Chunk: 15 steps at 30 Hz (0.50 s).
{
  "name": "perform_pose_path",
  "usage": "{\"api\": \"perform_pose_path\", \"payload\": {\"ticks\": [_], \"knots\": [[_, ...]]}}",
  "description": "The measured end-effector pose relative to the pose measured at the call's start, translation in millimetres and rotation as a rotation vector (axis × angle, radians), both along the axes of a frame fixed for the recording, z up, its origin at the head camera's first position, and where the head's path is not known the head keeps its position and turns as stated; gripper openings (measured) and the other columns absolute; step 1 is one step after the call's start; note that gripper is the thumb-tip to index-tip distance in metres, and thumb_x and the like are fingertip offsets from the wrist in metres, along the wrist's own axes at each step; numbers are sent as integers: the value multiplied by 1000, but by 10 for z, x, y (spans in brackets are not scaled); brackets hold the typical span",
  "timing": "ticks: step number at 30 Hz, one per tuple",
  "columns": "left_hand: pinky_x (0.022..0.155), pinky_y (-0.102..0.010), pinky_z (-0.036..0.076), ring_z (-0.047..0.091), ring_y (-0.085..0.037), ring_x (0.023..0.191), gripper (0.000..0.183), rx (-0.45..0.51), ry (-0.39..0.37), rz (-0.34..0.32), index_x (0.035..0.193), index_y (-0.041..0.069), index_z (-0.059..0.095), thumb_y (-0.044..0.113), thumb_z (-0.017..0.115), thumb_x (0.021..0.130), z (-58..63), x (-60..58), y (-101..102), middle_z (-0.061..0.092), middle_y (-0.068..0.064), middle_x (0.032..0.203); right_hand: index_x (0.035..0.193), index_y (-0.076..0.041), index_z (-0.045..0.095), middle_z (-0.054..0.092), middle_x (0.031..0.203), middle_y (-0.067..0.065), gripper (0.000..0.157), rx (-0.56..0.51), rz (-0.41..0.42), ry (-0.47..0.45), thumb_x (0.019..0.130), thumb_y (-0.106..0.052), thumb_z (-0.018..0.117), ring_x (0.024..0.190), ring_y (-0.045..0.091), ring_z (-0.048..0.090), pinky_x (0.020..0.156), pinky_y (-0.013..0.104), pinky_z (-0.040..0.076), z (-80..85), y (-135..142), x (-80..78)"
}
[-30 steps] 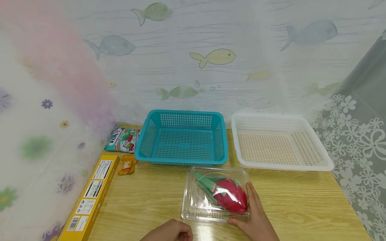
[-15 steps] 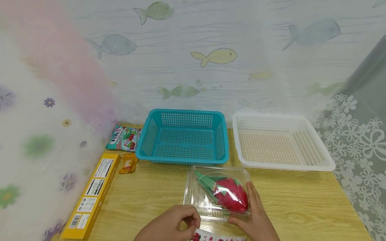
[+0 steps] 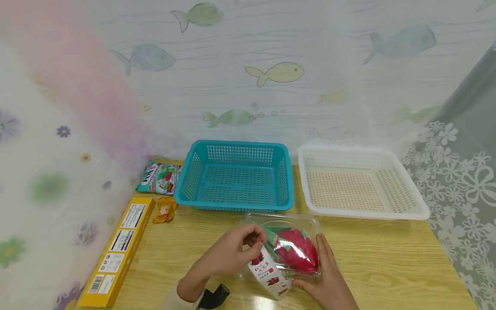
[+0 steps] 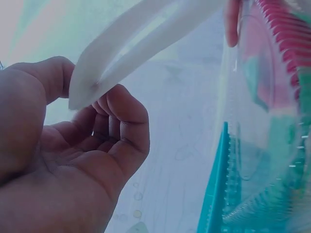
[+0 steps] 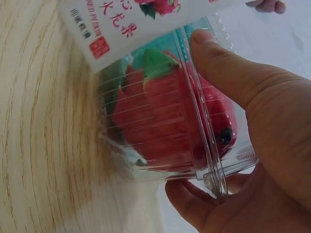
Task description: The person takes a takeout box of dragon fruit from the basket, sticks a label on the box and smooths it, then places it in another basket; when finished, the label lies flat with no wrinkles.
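Observation:
A clear plastic clamshell box [image 3: 314,224] rests on the wooden table. Inside it lies a red dragon fruit [image 3: 296,249] with green leaves, seen through the lid. My right hand [image 3: 329,277] grips the box at its right front corner, thumb at the near edge. My left hand [image 3: 228,249] pinches one end of a printed white label strip [image 3: 266,272] between thumb and finger, above the box's left side. The strip slants down to the right across the box's front edge. In the left wrist view the strip [image 4: 160,43] appears folded into a loop.
Behind the box stand a teal basket [image 3: 236,206] and a white basket [image 3: 368,214]. To the left lie a long yellow box [image 3: 116,254], an orange wrapped packet [image 3: 165,210] and a green candy bag [image 3: 158,178]. A patterned curtain [image 3: 271,107] hangs behind the table.
My left hand has come up from the table's near edge, bringing the label strip into view and over the box. My right hand stays on the box, which has not moved.

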<state>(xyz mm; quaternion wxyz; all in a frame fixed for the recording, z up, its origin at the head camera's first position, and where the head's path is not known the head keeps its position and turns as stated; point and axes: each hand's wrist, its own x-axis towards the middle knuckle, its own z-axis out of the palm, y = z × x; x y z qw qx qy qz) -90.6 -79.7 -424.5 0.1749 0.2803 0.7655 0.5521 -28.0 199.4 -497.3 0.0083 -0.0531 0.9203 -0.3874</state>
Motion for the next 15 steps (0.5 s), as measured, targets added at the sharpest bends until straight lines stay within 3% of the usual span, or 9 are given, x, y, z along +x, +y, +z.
{"api": "perform_pose_path", "payload": {"ticks": [7, 15], "knots": [[78, -21, 53, 56, -4, 83, 8, -40, 78, -6, 106, 13, 62, 8, 57, 103, 89, -106, 74, 64, -1, 101, 165, -9, 7, 16, 166, 26, 133, 10, 0, 8, 71, -48, 91, 145, 56, 30, 101, 72, 43, 0, -2, -2], [78, -20, 53, 54, -3, 85, 10, -51, 156, -76, 108, 10, 64, 11, 55, 105, 130, -215, 149, 66, -6, 102, 164, -6, 10, 12, 168, 24, 130, 38, 35, -10, 72, -52, 89, 138, 60, 39, 91, 68, 52, 58, 23, 4]]}}
